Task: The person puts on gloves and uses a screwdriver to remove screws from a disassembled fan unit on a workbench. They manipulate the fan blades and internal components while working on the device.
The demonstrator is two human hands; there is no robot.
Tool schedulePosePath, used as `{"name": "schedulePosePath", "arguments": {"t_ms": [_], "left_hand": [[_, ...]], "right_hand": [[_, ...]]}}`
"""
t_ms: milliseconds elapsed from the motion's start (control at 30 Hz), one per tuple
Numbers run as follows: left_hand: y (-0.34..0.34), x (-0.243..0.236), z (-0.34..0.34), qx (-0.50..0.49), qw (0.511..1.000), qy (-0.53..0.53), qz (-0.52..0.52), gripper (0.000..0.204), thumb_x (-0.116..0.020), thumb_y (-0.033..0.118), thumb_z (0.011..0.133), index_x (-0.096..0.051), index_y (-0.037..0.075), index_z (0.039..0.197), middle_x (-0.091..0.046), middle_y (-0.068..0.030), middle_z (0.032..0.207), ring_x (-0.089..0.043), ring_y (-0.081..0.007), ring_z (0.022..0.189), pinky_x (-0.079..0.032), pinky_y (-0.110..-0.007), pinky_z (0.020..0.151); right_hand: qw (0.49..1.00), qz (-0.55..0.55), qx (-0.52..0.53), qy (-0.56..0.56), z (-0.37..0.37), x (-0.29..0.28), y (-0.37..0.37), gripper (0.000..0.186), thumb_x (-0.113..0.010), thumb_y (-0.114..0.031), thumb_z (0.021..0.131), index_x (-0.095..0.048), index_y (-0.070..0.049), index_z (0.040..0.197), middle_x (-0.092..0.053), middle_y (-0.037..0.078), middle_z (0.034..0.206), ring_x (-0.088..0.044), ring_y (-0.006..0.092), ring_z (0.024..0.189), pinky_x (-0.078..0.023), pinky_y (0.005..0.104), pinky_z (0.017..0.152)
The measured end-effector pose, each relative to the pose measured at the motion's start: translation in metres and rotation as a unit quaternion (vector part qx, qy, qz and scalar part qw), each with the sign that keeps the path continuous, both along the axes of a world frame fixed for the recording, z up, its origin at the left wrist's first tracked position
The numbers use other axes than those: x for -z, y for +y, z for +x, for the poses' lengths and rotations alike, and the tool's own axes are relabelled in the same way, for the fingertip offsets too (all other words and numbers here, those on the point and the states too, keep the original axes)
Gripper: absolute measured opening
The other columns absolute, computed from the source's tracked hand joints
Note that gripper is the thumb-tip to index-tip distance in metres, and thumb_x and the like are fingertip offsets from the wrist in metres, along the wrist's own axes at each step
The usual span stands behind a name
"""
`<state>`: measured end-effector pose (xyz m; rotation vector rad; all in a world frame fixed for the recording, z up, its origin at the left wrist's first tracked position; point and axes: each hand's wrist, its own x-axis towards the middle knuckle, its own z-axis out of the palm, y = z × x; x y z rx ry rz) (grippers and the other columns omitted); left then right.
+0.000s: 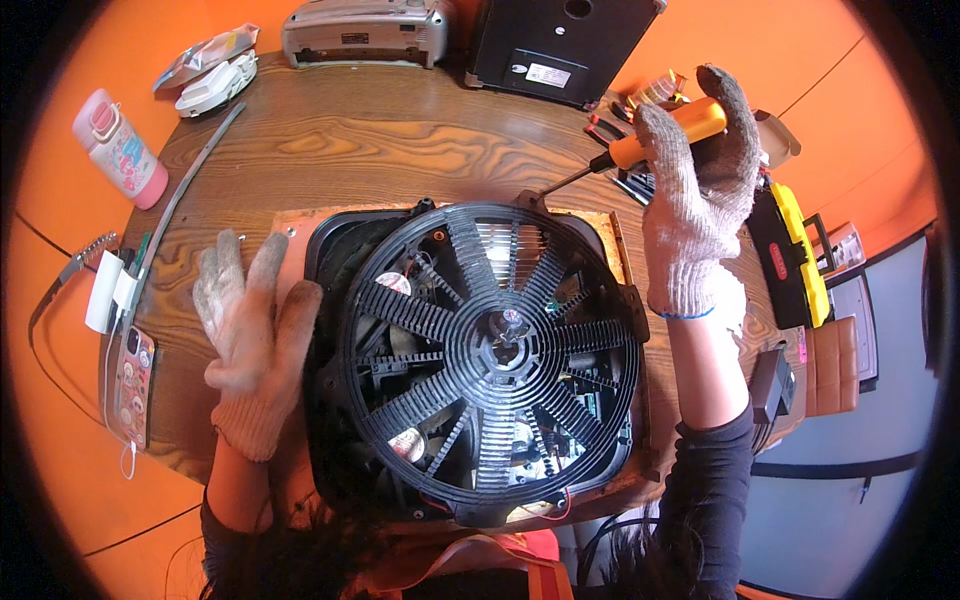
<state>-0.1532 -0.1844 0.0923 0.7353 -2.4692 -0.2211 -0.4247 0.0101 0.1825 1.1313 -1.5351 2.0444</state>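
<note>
A round black ribbed grille [492,440] lies over a squarish black housing [325,245], and circuit boards and wires show through its gaps. My right hand [690,200], in a pale knit glove, grips a screwdriver [668,134] by its orange handle. The shaft slants down to the left, and its tip is at a small tab on the grille's far rim. At the housing's left side is my left hand [250,340], gloved as well, with its fingers stretched out and nothing held. Whether its fingertips touch the housing, I cannot tell.
A board [290,222] lies beneath the housing on the wooden table [360,130]. At left are a pink bottle [120,150], a phone [132,385] and cables. A grey device [365,35] and a black box [560,45] stand at the back. A black-and-yellow toolbox [790,255] sits right.
</note>
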Motion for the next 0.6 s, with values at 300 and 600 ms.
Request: {"name": "schedulePosePath", "arguments": {"t_ms": [300, 600], "left_hand": [[0.017, -0.026, 0.003, 0.14, 0.981, 0.055, 0.126, 0.049, -0.065, 0.018, 0.087, -0.059, 0.008, 0.135, -0.027, -0.032, 0.156, -0.024, -0.0485, 0.145, -0.016, -0.052, 0.12], [0.022, -0.037, 0.001, 0.168, 0.965, -0.006, 0.2, 0.051, -0.069, 0.024, 0.084, -0.062, 0.009, 0.132, -0.028, -0.0271, 0.158, -0.021, -0.047, 0.147, -0.02, -0.05, 0.12]], "right_hand": [[0.997, 0.053, 0.035, 0.047, 0.002, 0.003, 0.001, 0.059, -0.079, -0.003, 0.083, -0.052, -0.005, 0.136, -0.058, 0.01, 0.131, -0.063, 0.0213, 0.11, -0.053, 0.0347, 0.096], [0.998, 0.035, -0.038, 0.03, 0.004, 0.001, -0.002, 0.064, -0.084, -0.002, 0.077, -0.054, -0.003, 0.133, -0.057, 0.011, 0.135, -0.057, 0.0183, 0.119, -0.048, 0.0313, 0.101]]}}
